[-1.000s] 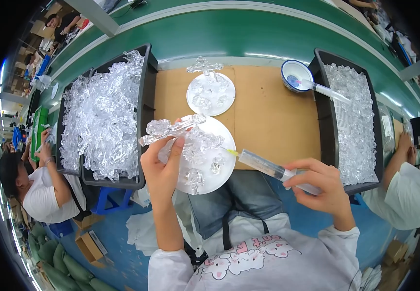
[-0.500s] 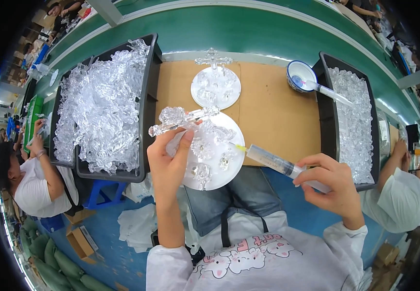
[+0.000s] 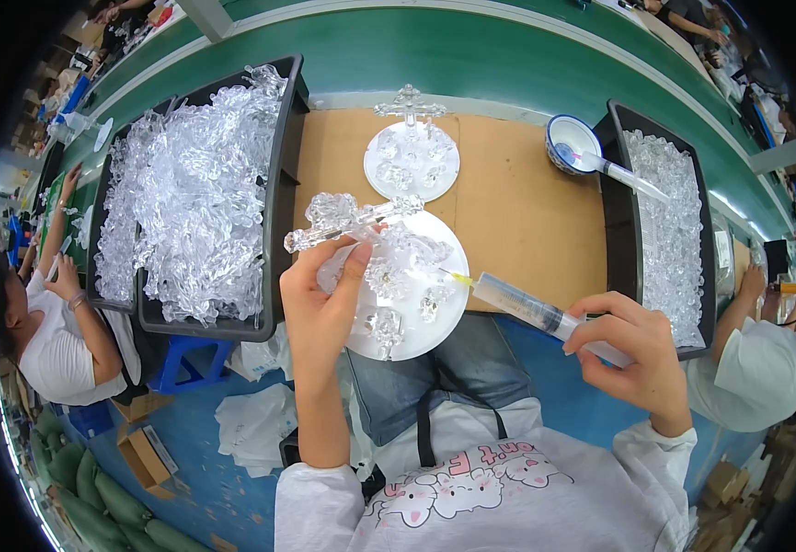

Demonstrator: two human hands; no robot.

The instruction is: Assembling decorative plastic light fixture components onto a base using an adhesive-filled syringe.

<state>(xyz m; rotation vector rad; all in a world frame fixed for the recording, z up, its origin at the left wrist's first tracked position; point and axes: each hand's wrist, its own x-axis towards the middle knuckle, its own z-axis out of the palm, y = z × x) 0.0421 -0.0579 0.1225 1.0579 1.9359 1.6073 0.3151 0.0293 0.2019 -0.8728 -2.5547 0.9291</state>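
My left hand [image 3: 320,299] is closed on a clear plastic ornate cross [image 3: 356,224], pinching it between thumb and fingers, tilted above the near white round plate [image 3: 446,317]. My right hand [image 3: 626,354] grips a syringe [image 3: 528,305] with a yellow needle hub, partly filled with clear liquid. Its needle points left toward the clear pieces over the plate; I cannot tell whether the thin tip touches one. Several clear flower-shaped pieces [image 3: 385,327] sit on this plate. Beyond it, a second white plate [image 3: 381,189] carries more clear pieces and an upright clear cross [image 3: 410,106].
On the left, black bins [image 3: 274,184] are heaped with clear plastic parts. Another black bin [image 3: 626,230] of small clear pieces stands right, beside a blue-rimmed bowl [image 3: 554,166] with a second syringe [image 3: 632,178] resting across it. Brown cardboard [image 3: 517,221] covers the tabletop. Co-workers sit at both sides.
My hands keep nearly the same pose, with the syringe shifted very slightly right. The view has moved a little. At left, a co-worker's arm has reached farther forward.
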